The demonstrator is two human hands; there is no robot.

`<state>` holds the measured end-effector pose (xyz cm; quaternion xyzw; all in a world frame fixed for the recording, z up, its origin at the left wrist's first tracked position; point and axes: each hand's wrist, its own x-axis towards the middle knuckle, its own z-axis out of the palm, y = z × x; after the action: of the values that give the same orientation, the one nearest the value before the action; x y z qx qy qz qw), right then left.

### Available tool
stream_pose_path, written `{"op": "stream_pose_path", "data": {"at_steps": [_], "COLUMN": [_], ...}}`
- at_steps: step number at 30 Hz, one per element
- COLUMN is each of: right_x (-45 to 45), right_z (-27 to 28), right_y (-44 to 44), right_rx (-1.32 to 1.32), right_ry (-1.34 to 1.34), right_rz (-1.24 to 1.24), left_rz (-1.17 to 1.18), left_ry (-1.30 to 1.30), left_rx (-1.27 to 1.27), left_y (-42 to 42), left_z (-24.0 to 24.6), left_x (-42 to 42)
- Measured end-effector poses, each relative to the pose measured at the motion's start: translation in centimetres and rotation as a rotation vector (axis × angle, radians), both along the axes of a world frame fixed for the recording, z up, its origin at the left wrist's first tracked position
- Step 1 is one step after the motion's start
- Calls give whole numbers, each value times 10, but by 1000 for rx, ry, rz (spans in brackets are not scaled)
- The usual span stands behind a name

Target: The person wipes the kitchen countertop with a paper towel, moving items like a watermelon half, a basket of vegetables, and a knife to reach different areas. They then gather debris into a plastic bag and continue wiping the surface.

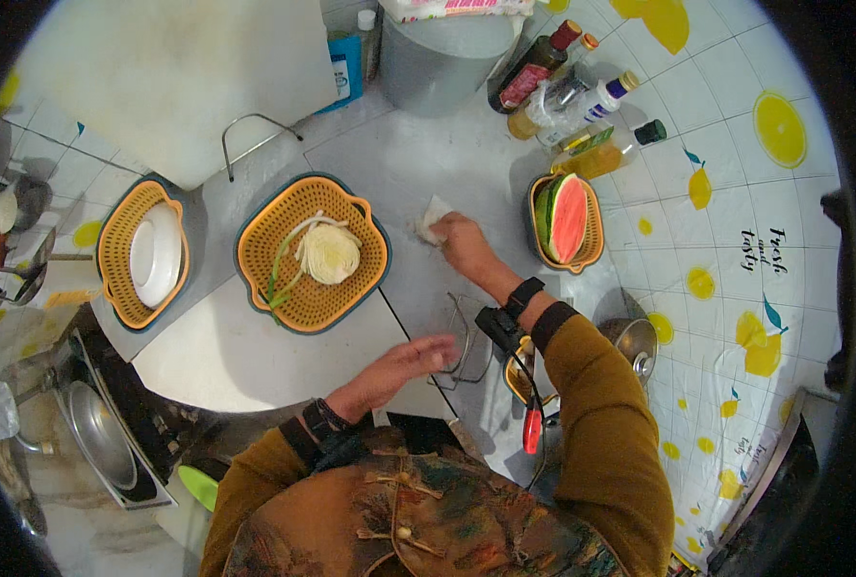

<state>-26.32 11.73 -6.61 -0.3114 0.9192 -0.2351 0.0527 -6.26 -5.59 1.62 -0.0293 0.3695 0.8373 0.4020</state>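
My right hand (pixel 458 241) grips a crumpled white wipe or tissue (pixel 434 213) against the grey counter. My left hand (pixel 412 363) hovers with nothing in it, fingers extended, beside a bent-wire rack (pixel 465 346). To the left of the wipe, an orange colander basket in a dark blue basin (pixel 312 314) holds half a cabbage (pixel 333 252) and a green onion (pixel 279 268). A smaller orange basket (pixel 597 241) to the right contains a cut piece of watermelon (pixel 571 218).
White dishes (pixel 155 254) sit in another orange basket (pixel 114 288) at far left. Several bottles (pixel 543 65) and a grey bin (pixel 442 65) line the back. A metal pot lid (pixel 630 346), a red-handled tool (pixel 532 430) and a black cord lie near my right arm. A gas stove (pixel 110 425) is lower left.
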Motion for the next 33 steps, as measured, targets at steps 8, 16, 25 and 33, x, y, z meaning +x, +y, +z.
{"op": "stream_pose_path", "data": {"at_steps": [8,16,25,33], "right_x": [-128,-193,-64,-216], "right_z": [23,-39,-2,-28], "right_y": [18,34,-22,10], "right_rx": [-65,352,-52,-48], "right_ry": [283,287,116,438], "right_rz": [-769,-706,-138,-488], "left_rz": [-195,-169,-166,-199], "left_ry": [195,186,89,68], "left_rx": [-82,-112,-51,-49], "left_y": [-7,-44,-56,-54], "left_z": [5,12,11,6], "left_x": [-1,11,5,0]}}
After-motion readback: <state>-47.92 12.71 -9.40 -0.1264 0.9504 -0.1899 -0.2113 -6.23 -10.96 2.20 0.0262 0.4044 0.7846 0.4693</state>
